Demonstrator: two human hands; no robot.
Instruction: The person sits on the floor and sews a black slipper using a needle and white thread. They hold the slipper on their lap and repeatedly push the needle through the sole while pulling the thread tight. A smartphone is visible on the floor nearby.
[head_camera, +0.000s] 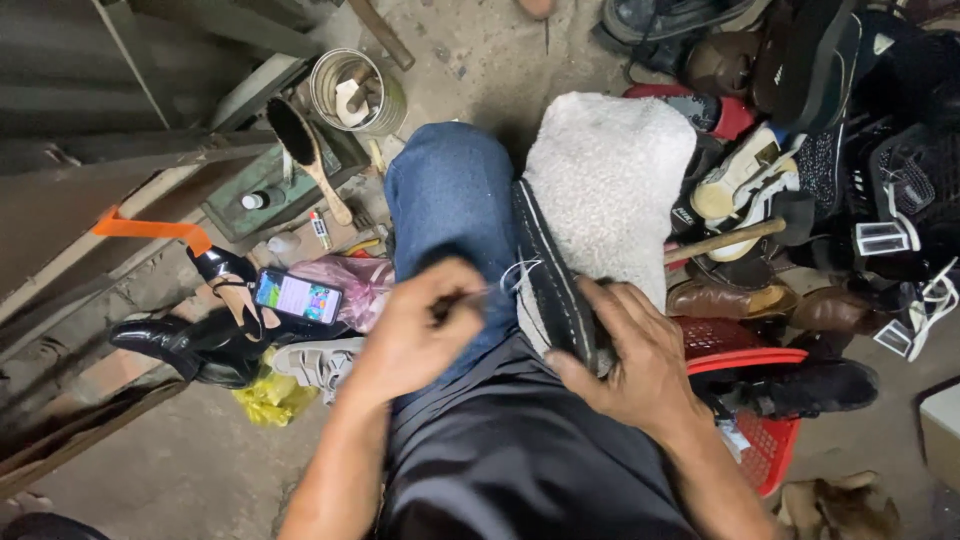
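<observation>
A black shoe (548, 270) with white stitching along its sole edge lies across my lap, between my blue-jeaned knee (448, 190) and a white fluffy cloth (608, 180). My right hand (625, 355) grips the shoe's near end from above. My left hand (415, 335) is closed on a thin dark tool (462, 298) whose tip points toward the sole edge, where white thread (520, 272) loops out. The tool is partly blurred.
A pile of shoes and sandals (800, 150) fills the right side, with a red plastic basket (760, 400) below it. At left lie a phone (297, 297), black heeled shoes (195, 340), a shoe brush (305, 150) and a metal tin (357, 90).
</observation>
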